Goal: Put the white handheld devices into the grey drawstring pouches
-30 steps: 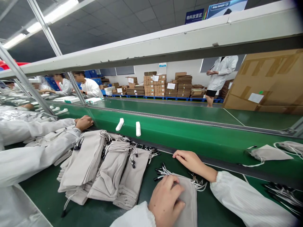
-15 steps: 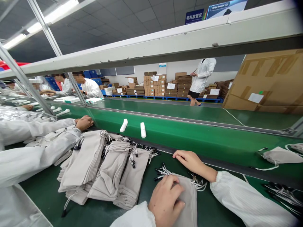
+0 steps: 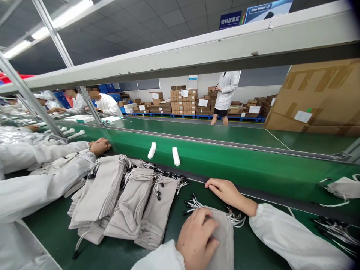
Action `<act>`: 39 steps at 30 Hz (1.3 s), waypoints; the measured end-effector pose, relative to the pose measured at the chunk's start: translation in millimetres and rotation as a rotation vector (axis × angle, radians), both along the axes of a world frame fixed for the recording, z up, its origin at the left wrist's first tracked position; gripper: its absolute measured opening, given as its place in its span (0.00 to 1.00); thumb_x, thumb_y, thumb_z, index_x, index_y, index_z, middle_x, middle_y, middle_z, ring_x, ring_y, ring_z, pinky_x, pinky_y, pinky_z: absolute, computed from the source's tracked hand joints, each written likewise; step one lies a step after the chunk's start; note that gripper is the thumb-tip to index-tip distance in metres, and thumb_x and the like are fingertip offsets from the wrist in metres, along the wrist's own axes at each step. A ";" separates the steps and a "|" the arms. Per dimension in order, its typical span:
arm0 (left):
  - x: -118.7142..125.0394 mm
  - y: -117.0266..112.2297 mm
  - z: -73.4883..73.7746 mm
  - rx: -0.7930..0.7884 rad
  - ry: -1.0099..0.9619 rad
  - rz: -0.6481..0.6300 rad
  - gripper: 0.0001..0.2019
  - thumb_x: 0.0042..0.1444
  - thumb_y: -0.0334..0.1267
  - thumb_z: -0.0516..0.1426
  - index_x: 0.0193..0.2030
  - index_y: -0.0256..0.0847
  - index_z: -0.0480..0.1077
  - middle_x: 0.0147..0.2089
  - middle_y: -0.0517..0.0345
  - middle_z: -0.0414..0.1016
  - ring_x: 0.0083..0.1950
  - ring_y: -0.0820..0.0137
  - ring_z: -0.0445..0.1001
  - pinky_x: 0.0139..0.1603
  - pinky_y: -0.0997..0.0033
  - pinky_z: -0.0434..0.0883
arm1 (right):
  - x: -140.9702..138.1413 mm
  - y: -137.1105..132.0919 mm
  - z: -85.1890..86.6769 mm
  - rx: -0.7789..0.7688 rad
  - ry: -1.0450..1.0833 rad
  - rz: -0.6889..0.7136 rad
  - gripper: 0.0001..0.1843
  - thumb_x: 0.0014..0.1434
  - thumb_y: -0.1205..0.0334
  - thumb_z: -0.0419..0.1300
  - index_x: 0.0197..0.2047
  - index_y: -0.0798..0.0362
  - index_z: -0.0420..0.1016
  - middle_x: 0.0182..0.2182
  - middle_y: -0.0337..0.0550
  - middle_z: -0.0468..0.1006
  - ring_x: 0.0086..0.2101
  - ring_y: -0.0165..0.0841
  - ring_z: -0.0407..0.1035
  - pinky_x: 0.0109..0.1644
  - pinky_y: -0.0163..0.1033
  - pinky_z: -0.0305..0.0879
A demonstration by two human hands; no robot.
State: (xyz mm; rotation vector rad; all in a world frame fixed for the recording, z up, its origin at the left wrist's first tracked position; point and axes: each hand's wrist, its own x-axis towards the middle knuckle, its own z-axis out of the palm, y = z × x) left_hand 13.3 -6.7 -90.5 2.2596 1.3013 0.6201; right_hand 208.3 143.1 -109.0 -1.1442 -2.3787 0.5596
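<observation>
I see plain grey-beige drawstring pouches (image 3: 132, 202), their cords (image 3: 194, 204) white with black tips, on a dark green bench (image 3: 56, 228). The conveyor belt (image 3: 225, 161) is a brighter green and carries 2 white devices (image 3: 176, 156). The sleeves (image 3: 292, 240) are white and the stacked cartons (image 3: 182, 101) brown.

Bright, even light falls from the strip lamps (image 3: 60, 17) on the ceiling at the upper left, which burn out to white. Shadows are soft and faint; a thin one edges the left hand (image 3: 197, 236) on the grey pouch (image 3: 226, 240). The foil (image 3: 19, 137) by the left edge of the green belt (image 3: 225, 165) glares. Wide-angle bending leans the metal posts (image 3: 25, 93). The cords (image 3: 336, 232) at the lower right smear, and the upper right corner darkens.
</observation>
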 end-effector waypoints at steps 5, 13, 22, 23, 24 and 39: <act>-1.0 -0.7 5.3 -0.047 0.008 0.039 0.25 0.51 0.27 0.58 0.57 0.46 0.67 0.66 0.47 0.60 0.63 0.55 0.67 0.63 0.52 0.68 | -0.2 0.1 -0.2 0.001 -0.001 0.003 0.16 0.69 0.59 0.47 0.45 0.45 0.77 0.45 0.38 0.82 0.44 0.36 0.77 0.46 0.40 0.66; -0.4 -0.4 13.5 -0.041 0.082 0.066 0.23 0.53 0.27 0.57 0.56 0.46 0.66 0.61 0.51 0.66 0.60 0.57 0.69 0.61 0.53 0.70 | -0.9 0.4 0.5 -0.002 -0.012 -0.002 0.16 0.69 0.58 0.47 0.46 0.44 0.77 0.45 0.39 0.82 0.44 0.37 0.77 0.46 0.40 0.66; -1.1 -0.9 11.4 0.078 0.210 0.145 0.16 0.58 0.26 0.53 0.51 0.45 0.66 0.54 0.55 0.70 0.53 0.59 0.71 0.54 0.52 0.69 | -1.4 -2.6 2.0 -0.008 0.003 -0.013 0.16 0.69 0.59 0.47 0.45 0.45 0.77 0.45 0.37 0.82 0.44 0.37 0.77 0.46 0.41 0.65; -1.3 -0.5 11.3 0.096 0.225 0.153 0.15 0.59 0.25 0.53 0.50 0.45 0.67 0.53 0.55 0.71 0.52 0.59 0.71 0.53 0.53 0.69 | -1.4 -2.9 2.6 -0.011 0.008 -0.013 0.15 0.69 0.59 0.48 0.45 0.45 0.77 0.45 0.37 0.82 0.44 0.37 0.77 0.45 0.40 0.65; -1.5 0.1 11.3 0.118 0.242 0.163 0.15 0.59 0.24 0.52 0.49 0.44 0.67 0.52 0.55 0.71 0.50 0.60 0.72 0.52 0.54 0.69 | -1.8 -2.5 3.5 -0.021 0.014 -0.014 0.15 0.69 0.58 0.48 0.45 0.45 0.76 0.44 0.38 0.82 0.43 0.37 0.77 0.44 0.40 0.65; -9.9 10.5 5.9 0.435 0.297 0.200 0.08 0.60 0.24 0.54 0.33 0.41 0.66 0.38 0.57 0.70 0.43 0.63 0.68 0.57 0.51 0.65 | -100.8 110.1 35.1 -0.115 -0.168 -0.398 0.19 0.67 0.56 0.60 0.57 0.56 0.71 0.53 0.51 0.74 0.51 0.41 0.71 0.55 0.52 0.69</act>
